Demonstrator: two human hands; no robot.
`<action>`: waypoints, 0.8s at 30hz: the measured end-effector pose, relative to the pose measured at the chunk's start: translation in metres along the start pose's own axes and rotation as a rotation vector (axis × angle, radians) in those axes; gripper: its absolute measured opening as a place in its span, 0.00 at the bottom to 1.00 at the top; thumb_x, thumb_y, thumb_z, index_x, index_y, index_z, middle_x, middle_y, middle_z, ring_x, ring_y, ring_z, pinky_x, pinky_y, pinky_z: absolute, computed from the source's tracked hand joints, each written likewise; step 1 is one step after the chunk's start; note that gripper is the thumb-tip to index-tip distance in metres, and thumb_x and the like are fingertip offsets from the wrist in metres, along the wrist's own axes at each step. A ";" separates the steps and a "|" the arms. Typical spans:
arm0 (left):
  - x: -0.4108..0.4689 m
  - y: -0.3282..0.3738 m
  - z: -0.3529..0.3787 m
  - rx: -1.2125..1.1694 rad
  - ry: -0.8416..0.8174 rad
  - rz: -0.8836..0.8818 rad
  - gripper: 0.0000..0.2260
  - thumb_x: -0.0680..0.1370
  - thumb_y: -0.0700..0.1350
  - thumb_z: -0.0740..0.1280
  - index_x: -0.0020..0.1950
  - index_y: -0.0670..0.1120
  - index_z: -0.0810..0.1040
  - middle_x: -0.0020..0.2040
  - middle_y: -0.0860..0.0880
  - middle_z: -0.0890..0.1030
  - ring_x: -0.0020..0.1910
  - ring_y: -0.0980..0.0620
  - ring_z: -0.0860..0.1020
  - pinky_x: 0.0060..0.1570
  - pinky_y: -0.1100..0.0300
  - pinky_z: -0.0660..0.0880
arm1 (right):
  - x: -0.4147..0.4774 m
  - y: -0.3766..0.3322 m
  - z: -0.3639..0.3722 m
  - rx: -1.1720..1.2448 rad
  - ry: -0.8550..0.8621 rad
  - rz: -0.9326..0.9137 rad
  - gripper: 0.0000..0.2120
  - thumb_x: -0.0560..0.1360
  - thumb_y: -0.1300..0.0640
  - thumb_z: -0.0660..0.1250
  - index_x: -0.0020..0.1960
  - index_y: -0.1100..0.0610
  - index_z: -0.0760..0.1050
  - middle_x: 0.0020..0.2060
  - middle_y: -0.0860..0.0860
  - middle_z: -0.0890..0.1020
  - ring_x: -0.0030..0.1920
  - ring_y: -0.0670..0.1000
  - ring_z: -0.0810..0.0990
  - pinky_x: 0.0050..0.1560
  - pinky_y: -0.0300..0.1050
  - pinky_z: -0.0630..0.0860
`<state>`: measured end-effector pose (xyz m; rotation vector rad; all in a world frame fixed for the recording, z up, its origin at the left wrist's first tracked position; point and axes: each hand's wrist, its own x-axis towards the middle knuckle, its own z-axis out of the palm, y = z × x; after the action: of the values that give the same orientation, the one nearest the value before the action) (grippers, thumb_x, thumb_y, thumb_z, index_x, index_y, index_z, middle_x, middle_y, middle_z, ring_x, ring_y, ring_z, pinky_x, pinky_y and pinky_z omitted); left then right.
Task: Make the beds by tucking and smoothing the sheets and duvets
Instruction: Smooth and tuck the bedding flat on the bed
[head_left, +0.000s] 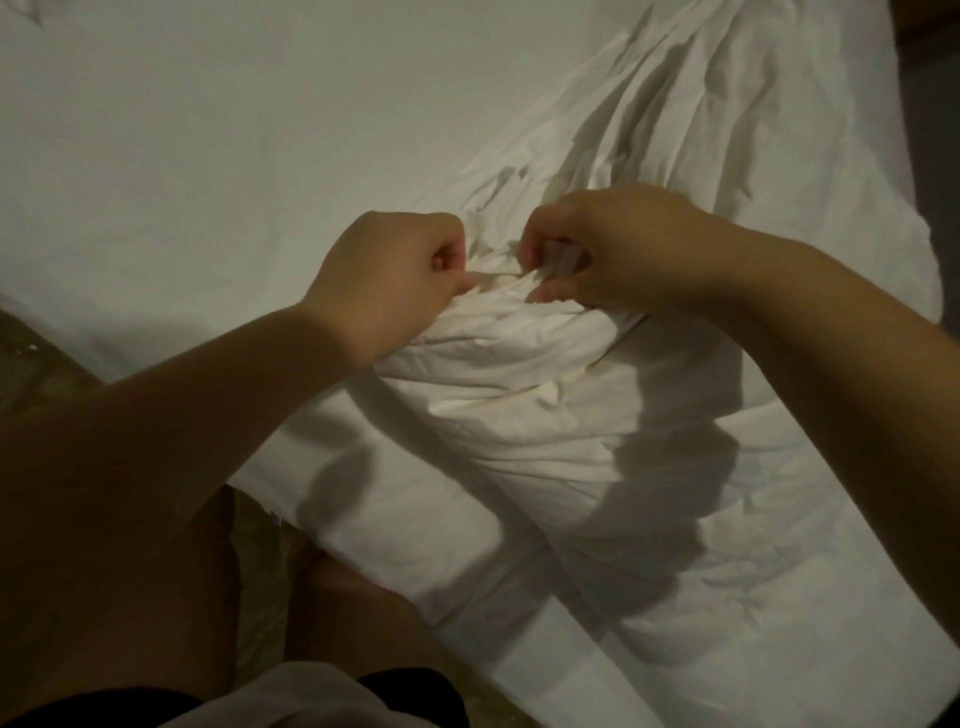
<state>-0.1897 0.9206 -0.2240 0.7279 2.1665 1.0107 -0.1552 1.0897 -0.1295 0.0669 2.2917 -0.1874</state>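
- Dim bedroom, seen from above: a white sheet (182, 156) lies flat and nearly smooth over the mattress, filling the upper left.
- Where is the duvet?
- The duvet (519, 384) lies on the sheet, from the centre down to the lower right. It is white, puffy and heavily creased. Long folds run from it toward the upper right corner, and a flat band crosses it diagonally near the bed's edge.
- What are the hands doing?
- Both meet at the top of the puffy heap, close together but apart. The left hand (389, 280) is curled like a fist, thumb and forefinger pinching a small ridge of the duvet. The right hand (618, 249) pinches the same ridge from the other side, fingers curled round a tuft of cloth.
- Anything hard to make out?
- Yes. Arm shadows darken the lower duvet and blur its creases. White on white, the line between duvet and sheet is unclear at the upper right. Most fingertips are buried in cloth. At the bottom, bare legs (363, 613), dark shorts (405, 691) and a pale shirt hem (291, 696) are cut off. A strip of brownish floor (31, 353) shows at the left, too dark to read.
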 end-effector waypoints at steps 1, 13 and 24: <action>-0.002 -0.003 -0.002 0.009 0.016 0.021 0.07 0.76 0.49 0.68 0.41 0.48 0.76 0.36 0.53 0.76 0.39 0.51 0.73 0.41 0.61 0.66 | 0.001 0.001 0.001 -0.003 0.008 -0.017 0.14 0.74 0.46 0.68 0.57 0.49 0.76 0.54 0.47 0.78 0.53 0.50 0.75 0.48 0.44 0.69; -0.012 -0.031 -0.014 -0.191 -0.403 0.215 0.05 0.73 0.52 0.55 0.41 0.54 0.68 0.36 0.51 0.73 0.37 0.59 0.70 0.39 0.71 0.64 | 0.009 -0.002 -0.001 0.155 -0.088 -0.160 0.04 0.75 0.51 0.67 0.43 0.47 0.72 0.37 0.44 0.77 0.40 0.44 0.75 0.42 0.40 0.69; 0.008 -0.034 -0.015 0.143 -0.327 0.361 0.20 0.77 0.53 0.54 0.51 0.45 0.82 0.48 0.49 0.82 0.48 0.49 0.74 0.44 0.61 0.63 | 0.001 -0.005 -0.007 0.084 -0.183 -0.157 0.02 0.77 0.51 0.61 0.47 0.44 0.71 0.36 0.41 0.75 0.39 0.43 0.73 0.44 0.43 0.68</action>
<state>-0.2134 0.9003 -0.2461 1.2921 1.8719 0.8411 -0.1611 1.0858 -0.1250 -0.0844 2.1060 -0.3568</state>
